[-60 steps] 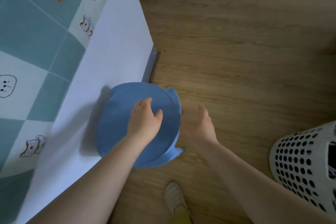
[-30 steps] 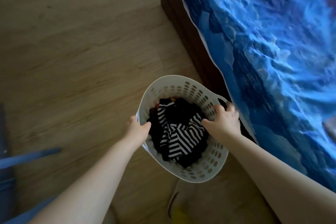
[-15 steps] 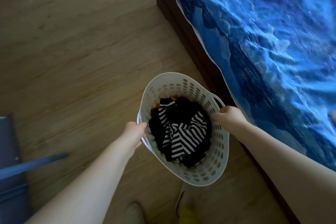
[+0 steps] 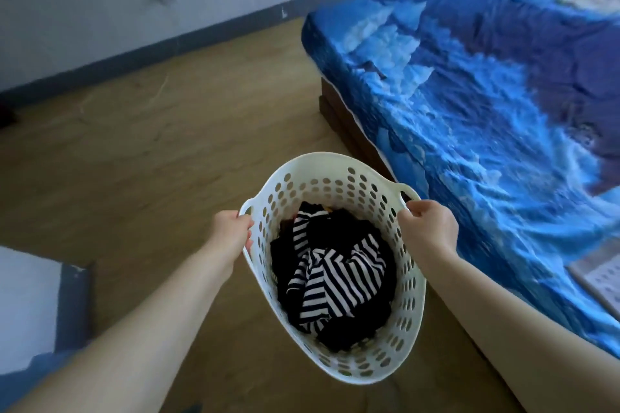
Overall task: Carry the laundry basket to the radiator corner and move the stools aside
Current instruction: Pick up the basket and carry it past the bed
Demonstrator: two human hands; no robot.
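A white perforated laundry basket (image 4: 322, 178) hangs in front of me above the wooden floor, tilted toward me. Inside it lie dark clothes and a black-and-white striped garment (image 4: 335, 282). My left hand (image 4: 231, 228) is closed on the basket's left handle. On the right handle sits my right hand (image 4: 429, 225), also closed around it. No stool is in view.
A bed with a blue patterned cover (image 4: 486, 94) on a dark wooden frame (image 4: 349, 131) runs along the right. A pale wall with a dark skirting board (image 4: 161, 43) closes the far side. A white-topped, blue-edged piece (image 4: 30, 298) juts in at the lower left.
My hands left the blue stool, turned to the basket beside the bed and took both handles. The basket has risen off the floor and my view has tilted up toward the far wall.
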